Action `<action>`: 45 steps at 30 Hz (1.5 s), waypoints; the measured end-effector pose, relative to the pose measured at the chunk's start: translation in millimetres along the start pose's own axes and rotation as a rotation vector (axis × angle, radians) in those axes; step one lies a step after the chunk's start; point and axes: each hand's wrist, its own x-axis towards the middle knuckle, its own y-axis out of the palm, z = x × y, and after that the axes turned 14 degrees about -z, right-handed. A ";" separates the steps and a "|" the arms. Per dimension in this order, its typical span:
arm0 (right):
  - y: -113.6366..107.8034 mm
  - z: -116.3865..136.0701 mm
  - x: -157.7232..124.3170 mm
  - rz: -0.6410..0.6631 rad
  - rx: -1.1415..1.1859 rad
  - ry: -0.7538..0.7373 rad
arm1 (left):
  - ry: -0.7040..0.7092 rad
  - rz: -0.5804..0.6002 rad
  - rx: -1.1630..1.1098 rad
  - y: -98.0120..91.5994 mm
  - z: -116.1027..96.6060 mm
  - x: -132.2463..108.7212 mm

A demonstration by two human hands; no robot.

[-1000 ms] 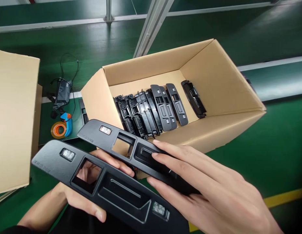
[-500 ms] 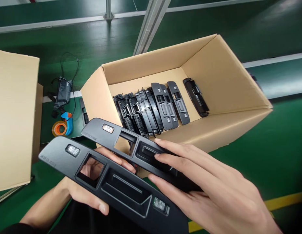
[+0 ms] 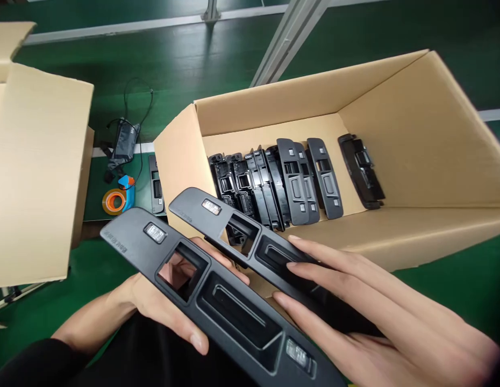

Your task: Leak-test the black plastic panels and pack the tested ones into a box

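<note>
Two long black plastic trim panels are held side by side, both slanting down to the right. My left hand grips the nearer trim panel from beneath, thumb along its near edge and fingers beyond the far edge. This panel has a square opening, a long recess and a small clear lens near each end. Fingers of my right hand lie over the farther trim panel, with fingertips at its recess; its right end is hidden under the hand. Just beyond them stands an open cardboard box.
Inside the box, several black panels stand in a row, and another panel leans apart near the right wall. At left are a second cardboard box, a tape dispenser, a dark pouch with a cord and a loose panel.
The camera view has turned left, so the boxes and hands appear farther right in the picture. Both hands keep their hold on the two panels.
</note>
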 end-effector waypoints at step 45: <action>23.4 -230.9 -14.2 -0.324 -0.448 0.474 | 0.020 -0.168 -0.001 -12.5 5.4 -11.0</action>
